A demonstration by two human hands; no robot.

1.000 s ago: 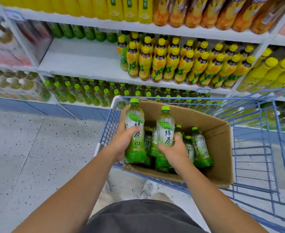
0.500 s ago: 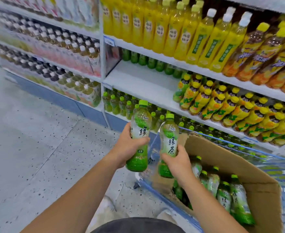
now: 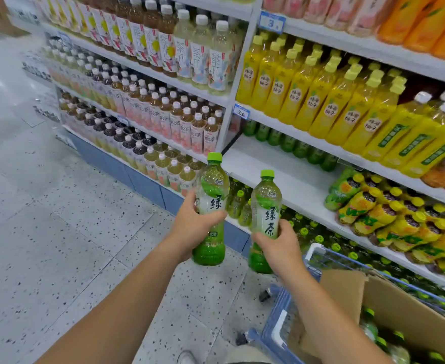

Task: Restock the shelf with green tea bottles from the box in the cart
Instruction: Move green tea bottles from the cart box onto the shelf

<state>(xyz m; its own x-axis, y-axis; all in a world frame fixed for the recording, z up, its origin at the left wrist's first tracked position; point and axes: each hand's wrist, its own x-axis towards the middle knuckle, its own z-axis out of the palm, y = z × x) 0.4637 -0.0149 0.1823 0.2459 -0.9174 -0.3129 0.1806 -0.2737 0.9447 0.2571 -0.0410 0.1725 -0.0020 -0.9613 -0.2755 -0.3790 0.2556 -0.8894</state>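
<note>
Shelf [image 3: 289, 174] ahead, cart [image 3: 274, 334] lower right, box [image 3: 400, 313] in cart

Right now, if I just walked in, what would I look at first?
Two upright green tea bottles in the middle: the left bottle gripped by the left hand, the right bottle by the right hand. Behind them, a partly bare white shelf sits under a bright row of yellow bottles.

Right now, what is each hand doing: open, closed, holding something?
Left hand: closed, fingers round a green tea bottle, held upright.
Right hand: closed, fingers round a second green tea bottle, also upright.
</note>
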